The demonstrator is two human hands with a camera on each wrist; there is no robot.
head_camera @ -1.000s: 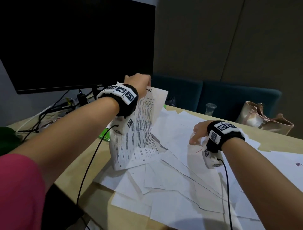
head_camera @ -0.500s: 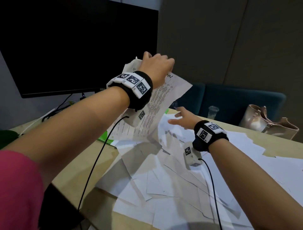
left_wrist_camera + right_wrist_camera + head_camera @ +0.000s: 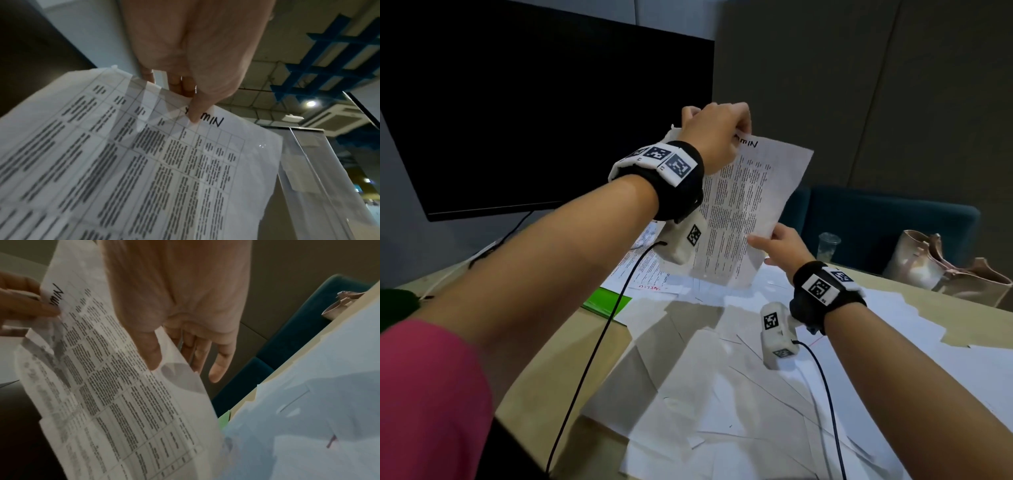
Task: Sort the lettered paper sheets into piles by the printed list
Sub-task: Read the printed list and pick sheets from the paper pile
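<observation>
A printed sheet with a table of small text and handwriting at its top hangs in the air in front of the monitor. My left hand pinches its top edge; the left wrist view shows the thumb pressed on the handwriting of the sheet. My right hand grips the sheet's lower right edge. In the right wrist view the thumb lies on the front of the sheet and the fingers are behind it. Many white sheets lie scattered, overlapping, on the table.
A dark monitor stands at the back left with cables under it. A green folder and another printed sheet lie beneath the raised one. A plastic cup, a beige bag and blue seats are at the far right.
My left hand has lifted the printed sheet higher off the table. My right hand left the loose sheets, rose to the left and took hold of the sheet's right edge.
</observation>
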